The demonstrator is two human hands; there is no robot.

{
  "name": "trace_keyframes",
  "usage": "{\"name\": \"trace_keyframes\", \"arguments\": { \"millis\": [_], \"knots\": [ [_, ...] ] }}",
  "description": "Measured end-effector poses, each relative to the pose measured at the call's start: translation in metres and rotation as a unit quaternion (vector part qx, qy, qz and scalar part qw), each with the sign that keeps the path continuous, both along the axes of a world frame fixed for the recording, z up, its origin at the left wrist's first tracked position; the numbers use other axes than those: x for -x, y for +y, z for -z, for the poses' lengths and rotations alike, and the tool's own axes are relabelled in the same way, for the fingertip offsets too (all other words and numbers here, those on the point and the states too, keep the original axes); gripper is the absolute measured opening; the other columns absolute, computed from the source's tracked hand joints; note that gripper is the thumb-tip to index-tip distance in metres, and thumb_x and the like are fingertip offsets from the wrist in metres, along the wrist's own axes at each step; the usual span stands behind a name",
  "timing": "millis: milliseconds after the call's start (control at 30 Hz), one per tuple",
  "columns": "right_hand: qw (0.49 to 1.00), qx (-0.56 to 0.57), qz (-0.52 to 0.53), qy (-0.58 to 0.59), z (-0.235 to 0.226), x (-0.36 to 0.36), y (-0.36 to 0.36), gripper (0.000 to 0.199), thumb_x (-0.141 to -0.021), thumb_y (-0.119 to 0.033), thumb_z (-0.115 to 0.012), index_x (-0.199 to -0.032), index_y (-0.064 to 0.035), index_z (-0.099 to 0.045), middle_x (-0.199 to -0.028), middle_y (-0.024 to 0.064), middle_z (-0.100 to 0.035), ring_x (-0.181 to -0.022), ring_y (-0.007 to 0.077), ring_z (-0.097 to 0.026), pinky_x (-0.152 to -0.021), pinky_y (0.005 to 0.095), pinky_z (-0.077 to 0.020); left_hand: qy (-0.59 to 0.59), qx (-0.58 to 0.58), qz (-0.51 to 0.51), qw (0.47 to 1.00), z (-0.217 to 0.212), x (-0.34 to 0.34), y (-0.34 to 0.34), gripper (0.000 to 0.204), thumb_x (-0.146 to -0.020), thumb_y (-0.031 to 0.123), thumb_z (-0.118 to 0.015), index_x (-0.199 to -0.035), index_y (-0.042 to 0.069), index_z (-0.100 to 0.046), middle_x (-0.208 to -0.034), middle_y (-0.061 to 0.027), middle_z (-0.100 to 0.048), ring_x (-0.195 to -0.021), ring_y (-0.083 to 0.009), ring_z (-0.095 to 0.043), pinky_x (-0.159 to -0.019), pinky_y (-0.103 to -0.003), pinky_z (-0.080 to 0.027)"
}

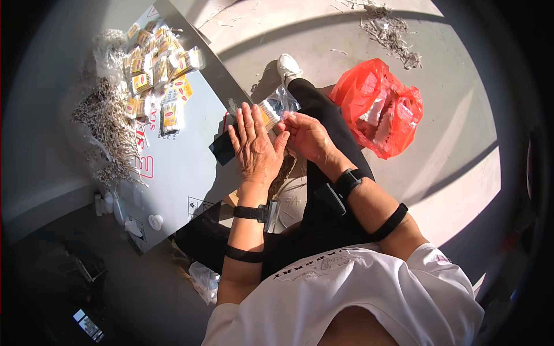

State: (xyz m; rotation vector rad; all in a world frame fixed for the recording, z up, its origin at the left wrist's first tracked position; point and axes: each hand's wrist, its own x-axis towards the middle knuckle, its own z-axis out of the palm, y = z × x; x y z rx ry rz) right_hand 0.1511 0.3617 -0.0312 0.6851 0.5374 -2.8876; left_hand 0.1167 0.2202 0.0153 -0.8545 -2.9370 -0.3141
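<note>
Fingertip pinch by the right hand (310, 138), apparently on the right edge of a clear packet of cotton swabs (269, 115), just beside the left hand's (255, 151) straight, slightly parted fingers. Seemingly partway through: well left of the fingers, a heap of filled packets (141, 81); farther left, a mound of loose swabs (107, 115), unpacked. Apparent slant of the packet's long axis: forward and right from the left fingertips, clear film (284, 100) at the leading end.

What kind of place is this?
Maybe a makeshift packing spot: loose white swabs and a pile of filled packets lie on a grey board, near an open red bag.
</note>
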Motion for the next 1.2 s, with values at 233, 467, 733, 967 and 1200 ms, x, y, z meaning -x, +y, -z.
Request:
{"name": "trace_keyframes", "arguments": {
  "millis": [233,467,733,967,1200],
  "knots": [
    [0.999,-0.025,0.022,0.007,0.001,0.005,-0.010,0.002,-0.085,-0.001,-0.063,-0.083,0.0001,-0.064,-0.077,0.0039,-0.063,-0.068,0.0108,-0.059,-0.061,0.0235,-0.0494,-0.016,0.032,-0.024,0.999,0.007,-0.002,0.011,0.083,-0.092,0.057,-0.042,-0.146,-0.001,-0.019,-0.152,-0.0215,-0.019,-0.143,-0.0340,-0.016,-0.113,-0.052,-0.013],
    [0.999,-0.019,0.004,-0.031,0.000,0.011,-0.005,0.019,-0.087,-0.016,-0.065,-0.073,-0.0033,-0.061,-0.068,0.0011,-0.057,-0.058,0.0091,-0.053,-0.053,0.0237,-0.0454,-0.010,-0.024,0.013,1.000,0.017,0.003,0.006,0.083,-0.090,0.051,-0.049,-0.145,-0.004,-0.018,-0.150,-0.0250,-0.019,-0.140,-0.0401,-0.018,-0.113,-0.050,-0.018],
    [0.984,-0.147,-0.052,-0.086,0.002,0.037,0.008,0.021,-0.079,-0.012,-0.064,-0.060,-0.0072,-0.057,-0.059,0.0003,-0.052,-0.049,0.0086,-0.045,-0.043,0.0232,-0.0341,-0.027,-0.056,0.023,0.998,0.021,0.002,0.007,0.081,-0.091,0.044,-0.052,-0.145,-0.005,-0.017,-0.151,-0.0264,-0.015,-0.139,-0.0425,-0.015,-0.113,-0.049,-0.017],
    [0.981,-0.144,-0.077,-0.100,-0.003,0.042,0.009,0.016,-0.072,-0.010,-0.063,-0.058,-0.0042,-0.059,-0.054,0.0006,-0.051,-0.046,0.0082,-0.042,-0.041,0.0239,-0.0297,-0.027,-0.035,0.021,0.999,0.018,0.002,0.007,0.081,-0.091,0.042,-0.054,-0.145,-0.005,-0.015,-0.152,-0.0268,-0.013,-0.140,-0.0433,-0.013,-0.114,-0.049,-0.015],
    [0.986,-0.122,-0.084,-0.076,0.008,0.044,0.008,0.014,-0.072,-0.006,-0.063,-0.058,-0.0032,-0.059,-0.054,0.0011,-0.052,-0.044,0.0083,-0.045,-0.040,0.0241,-0.0306,-0.018,-0.021,0.029,0.999,0.020,0.002,0.007,0.081,-0.092,0.042,-0.051,-0.145,-0.006,-0.014,-0.152,-0.0277,-0.012,-0.140,-0.0444,-0.012,-0.114,-0.050,-0.014]
  ]
}}
